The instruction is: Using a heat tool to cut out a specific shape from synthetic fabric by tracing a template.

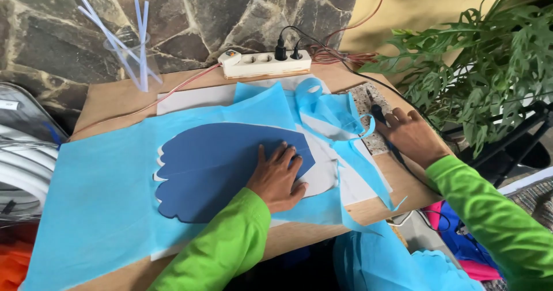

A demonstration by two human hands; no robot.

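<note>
Pressing flat, the left hand (277,176) is spread open on a dark blue cutout (219,167). A black corded tool (380,117) is touched by the right hand (412,135); whether it is grasped cannot be told.

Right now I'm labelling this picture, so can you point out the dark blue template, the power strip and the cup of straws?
Dark blue template (213,164), head view, middle of its flat face.
Power strip (262,63), head view, white top beside the plugs.
Cup of straws (133,52), head view, clear cup wall.

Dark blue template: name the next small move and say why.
Probably bring the right hand, resting on a black corded tool, over to the dark blue template. The left hand pins it flat on the light blue fabric.
</note>
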